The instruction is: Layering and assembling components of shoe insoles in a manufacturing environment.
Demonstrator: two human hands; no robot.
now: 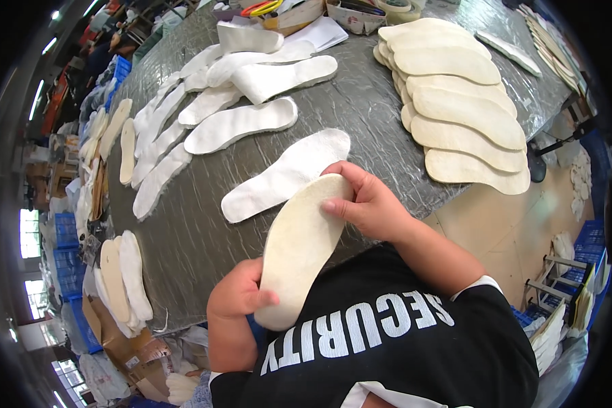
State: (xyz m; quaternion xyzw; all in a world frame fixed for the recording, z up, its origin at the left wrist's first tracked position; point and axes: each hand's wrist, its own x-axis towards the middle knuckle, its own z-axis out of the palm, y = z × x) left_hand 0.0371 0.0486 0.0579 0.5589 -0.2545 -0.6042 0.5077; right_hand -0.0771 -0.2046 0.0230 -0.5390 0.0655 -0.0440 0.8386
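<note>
A cream shoe insole [302, 248] is held up near my chest, its smooth side showing. My left hand [241, 291] grips its lower end, thumb on the face and fingers behind. At the upper end, my right hand [360, 200] pinches the edge between thumb and fingers. Just beyond it, a white fluffy insole [285, 173] lies alone on the table, partly covered by the held one. Farther left, several white fluffy insoles [241, 126] lie in a loose, overlapping spread. An overlapping stack of cream insoles [466, 102] sits at the right.
The dark table [183, 251] has a wrinkled plastic cover. More insoles [126, 279] overhang its left edge, above a cardboard box [126, 350]. Containers with tools [357, 15] stand at the far edge. Blue crates [68, 272] are stacked at left; a metal frame [554, 282] stands at right.
</note>
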